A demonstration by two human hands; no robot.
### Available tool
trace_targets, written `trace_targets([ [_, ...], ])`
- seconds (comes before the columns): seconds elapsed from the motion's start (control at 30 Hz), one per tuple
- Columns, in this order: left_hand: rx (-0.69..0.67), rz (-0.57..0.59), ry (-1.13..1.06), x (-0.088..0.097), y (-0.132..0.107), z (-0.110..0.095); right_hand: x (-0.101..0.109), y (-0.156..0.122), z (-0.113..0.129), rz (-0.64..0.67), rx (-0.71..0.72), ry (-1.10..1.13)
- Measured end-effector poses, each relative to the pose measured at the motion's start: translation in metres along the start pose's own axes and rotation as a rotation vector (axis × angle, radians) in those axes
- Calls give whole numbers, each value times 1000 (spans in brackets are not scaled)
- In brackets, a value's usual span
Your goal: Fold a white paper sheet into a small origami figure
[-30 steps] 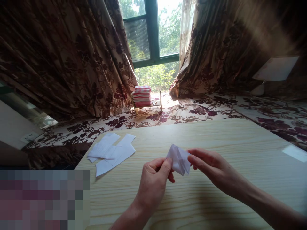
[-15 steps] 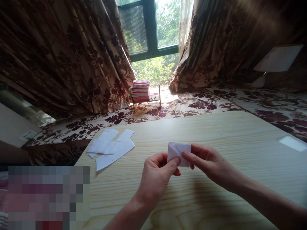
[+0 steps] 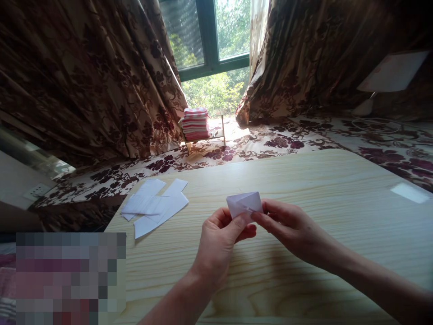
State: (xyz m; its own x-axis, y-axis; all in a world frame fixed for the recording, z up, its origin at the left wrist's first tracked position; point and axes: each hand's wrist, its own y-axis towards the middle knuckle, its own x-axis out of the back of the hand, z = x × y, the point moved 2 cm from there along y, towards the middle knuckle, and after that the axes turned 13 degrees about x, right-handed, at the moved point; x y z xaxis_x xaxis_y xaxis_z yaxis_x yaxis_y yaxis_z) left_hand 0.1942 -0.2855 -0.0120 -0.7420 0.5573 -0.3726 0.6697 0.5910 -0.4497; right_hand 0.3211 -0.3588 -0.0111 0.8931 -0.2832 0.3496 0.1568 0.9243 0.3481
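Observation:
A small folded white paper (image 3: 244,203) is held above the wooden table, with crease lines and an overlapping flap on the face toward me. My left hand (image 3: 223,237) pinches its lower left edge, thumb on the front and fingers curled behind. From the right, my right hand (image 3: 287,221) grips the lower right corner between thumb and index finger. The thumbs cover part of the paper's bottom edge. Left of my hands, several loose white paper pieces (image 3: 158,210) lie overlapping on the table.
The light wood-grain table (image 3: 304,180) spreads under my hands. Beyond it, a small stand (image 3: 223,131) carries a stack of pink-and-white striped cloths (image 3: 196,123) on a floral cover. A lamp (image 3: 392,72) stands at the far right. A pixelated patch hides the lower left.
Between my fingers the folded paper has turned and tilted, now showing a slanted flap and a wider top edge. Both hands keep their pinch on it. The view has shifted slightly.

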Motion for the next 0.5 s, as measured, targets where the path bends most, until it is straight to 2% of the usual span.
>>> trace_targets([
  [0.1, -107, -16, 128, 0, -2, -3, 3, 1, 2, -20, -3, 31],
  [0.23, -272, -81, 266, 1, -3, -7, 4, 0, 6, 42, -45, 80],
  [0.37, -316, -189, 339, 2, -2, -7, 2, 0, 6, 91, -90, 123],
  [0.5, -304, -215, 317, 2, -3, -5, 1, -1, 3, 100, -97, 136],
])
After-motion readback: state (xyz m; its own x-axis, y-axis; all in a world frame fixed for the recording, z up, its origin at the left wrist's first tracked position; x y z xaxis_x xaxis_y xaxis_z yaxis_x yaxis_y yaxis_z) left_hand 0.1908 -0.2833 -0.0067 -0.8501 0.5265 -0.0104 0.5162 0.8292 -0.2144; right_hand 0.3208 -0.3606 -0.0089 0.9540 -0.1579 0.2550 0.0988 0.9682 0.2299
